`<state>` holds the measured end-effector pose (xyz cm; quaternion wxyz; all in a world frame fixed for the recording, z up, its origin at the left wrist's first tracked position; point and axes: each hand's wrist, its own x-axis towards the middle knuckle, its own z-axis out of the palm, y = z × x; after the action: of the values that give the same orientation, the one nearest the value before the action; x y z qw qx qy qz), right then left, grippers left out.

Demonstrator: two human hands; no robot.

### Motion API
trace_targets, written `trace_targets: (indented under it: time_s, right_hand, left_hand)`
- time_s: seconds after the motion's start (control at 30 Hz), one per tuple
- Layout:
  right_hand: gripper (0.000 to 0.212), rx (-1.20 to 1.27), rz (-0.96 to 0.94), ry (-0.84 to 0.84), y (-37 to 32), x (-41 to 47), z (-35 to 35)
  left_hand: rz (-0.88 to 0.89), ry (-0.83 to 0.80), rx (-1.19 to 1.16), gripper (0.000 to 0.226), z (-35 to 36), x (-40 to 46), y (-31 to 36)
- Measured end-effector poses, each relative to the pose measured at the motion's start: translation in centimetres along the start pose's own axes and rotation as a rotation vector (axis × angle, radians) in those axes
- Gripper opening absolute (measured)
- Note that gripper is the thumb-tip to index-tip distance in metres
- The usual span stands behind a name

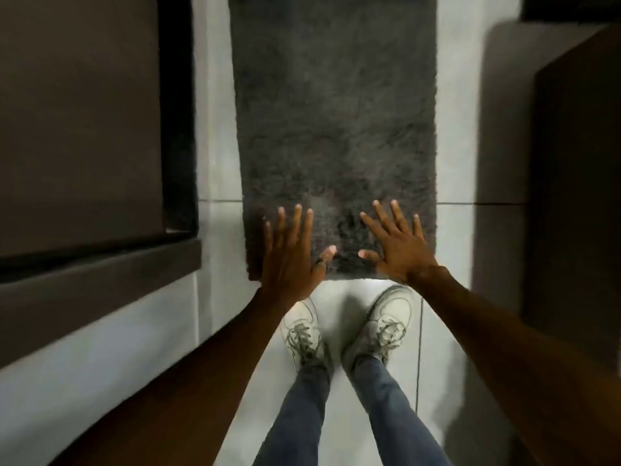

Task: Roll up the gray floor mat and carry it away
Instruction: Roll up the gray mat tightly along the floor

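Note:
The gray shaggy floor mat [336, 112] lies flat on the pale tiled floor, stretching away from me down the middle of the view. Its near edge ends just in front of my white sneakers. My left hand [290, 258] hovers over the mat's near left corner, fingers spread, holding nothing. My right hand [395, 245] is stretched out over the near right part of the mat, fingers also apart and empty. Whether the palms touch the pile I cannot tell.
A dark cabinet or counter [80, 129] runs along the left side, and a dark brown piece of furniture [578, 169] stands on the right. Strips of pale tile floor [457, 237] show on both sides of the mat. My feet [386, 324] stand behind its near edge.

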<state>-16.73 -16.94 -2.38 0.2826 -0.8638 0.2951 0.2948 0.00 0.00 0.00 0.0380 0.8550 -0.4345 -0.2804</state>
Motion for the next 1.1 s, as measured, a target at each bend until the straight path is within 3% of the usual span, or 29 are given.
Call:
trace_targets:
  time_s: [0.17, 0.3, 0.5, 0.73, 0.83, 0.97, 1.1]
  right_hand:
    - [0.101, -0.132, 0.002, -0.203, 3.5, 6.1, 13.7]
    - [0.111, -0.348, 0.023, -0.083, 4.0, 7.1, 19.5]
    - [0.076, -0.364, 0.012, -0.076, 3.5, 6.6, 19.1]
    - [0.078, -0.131, 0.065, -0.374, 2.0, 4.3, 13.2]
    - [0.060, -0.090, 0.041, -0.310, 2.3, 5.9, 8.7]
    - [0.054, -0.211, 0.020, 0.119, 3.3, 7.2, 7.1]
    - [0.034, -0.216, 0.019, 0.196, 4.4, 7.3, 9.3]
  left_hand:
    - [0.136, -0.289, 0.230, 0.100, 14.9, 2.8, -7.0]
    - [0.167, -0.334, 0.423, 0.115, 21.2, 3.3, -9.0]
    - [0.121, -0.291, 0.431, 0.073, 21.1, 3.1, -8.0]
    - [0.104, -0.695, 0.289, 0.082, 14.1, 4.2, -5.9]
    - [0.138, -0.539, 0.183, 0.073, 10.8, 6.7, -5.4]
    - [0.164, -0.128, 0.375, 0.070, 10.6, 7.2, -5.5]
    - [0.151, -0.096, 0.317, 0.063, 13.4, 6.5, -5.8]
